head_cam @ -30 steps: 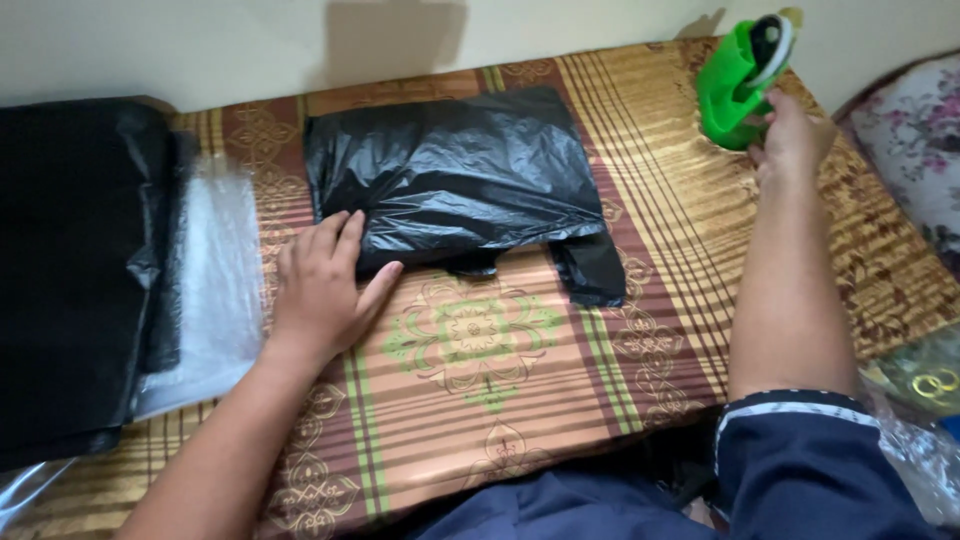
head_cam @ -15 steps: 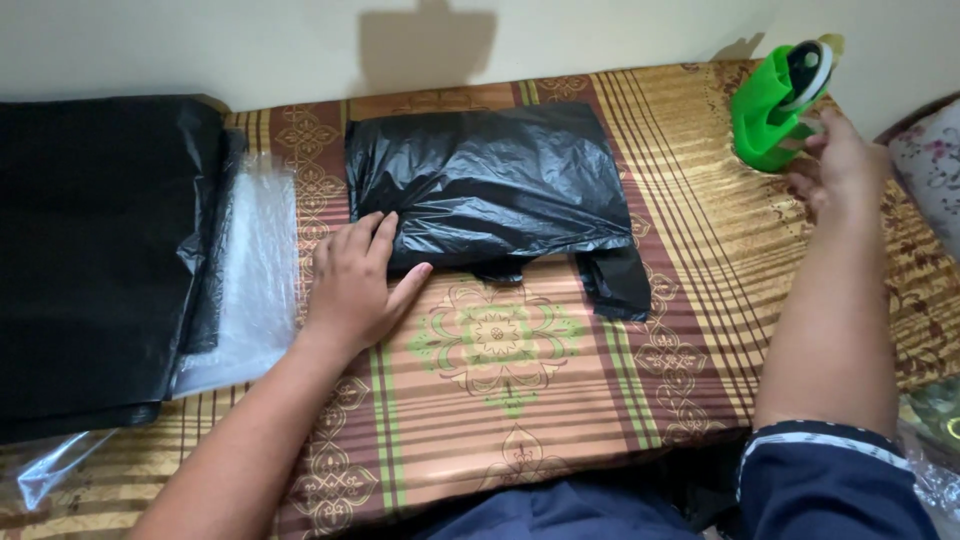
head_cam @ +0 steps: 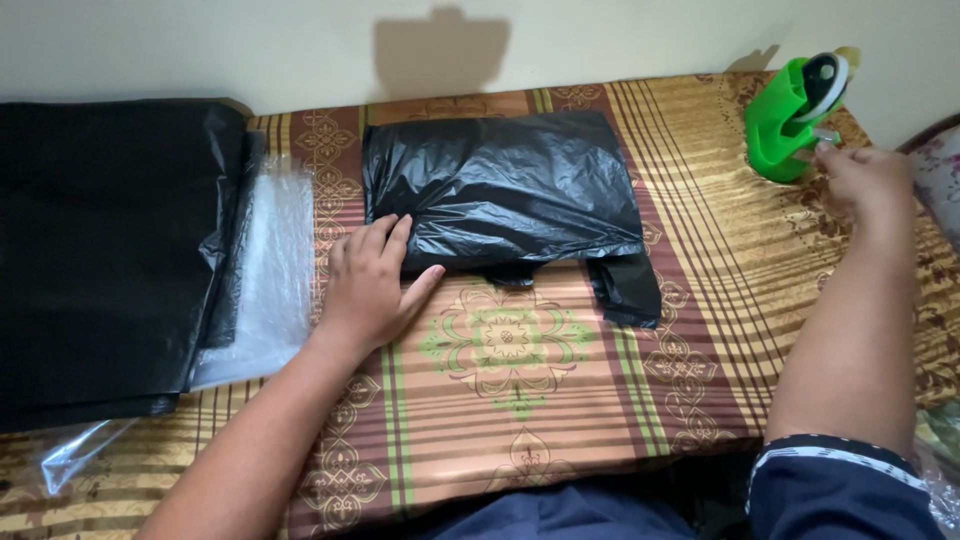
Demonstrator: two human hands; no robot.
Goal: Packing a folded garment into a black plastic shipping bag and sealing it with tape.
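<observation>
A folded black plastic bag parcel (head_cam: 505, 190) lies on a patterned brown and gold cloth (head_cam: 520, 400). My left hand (head_cam: 370, 285) rests flat on the cloth, fingers spread, pressing the parcel's lower left corner. A black flap (head_cam: 630, 290) sticks out at the parcel's lower right. At the far right stands a green tape dispenser (head_cam: 790, 115). My right hand (head_cam: 862, 180) is next to it, fingertips pinched at the tape end by the dispenser's blade.
A stack of black plastic bags (head_cam: 100, 250) lies at the left, on top of clear plastic sheets (head_cam: 265, 280). A pale wall (head_cam: 300, 40) runs along the far edge. A floral fabric (head_cam: 940, 180) shows at the right border.
My right hand has stayed at the tape dispenser, its fingers closing on the tape end. My left hand has stayed on the parcel. The camera view has shifted left.
</observation>
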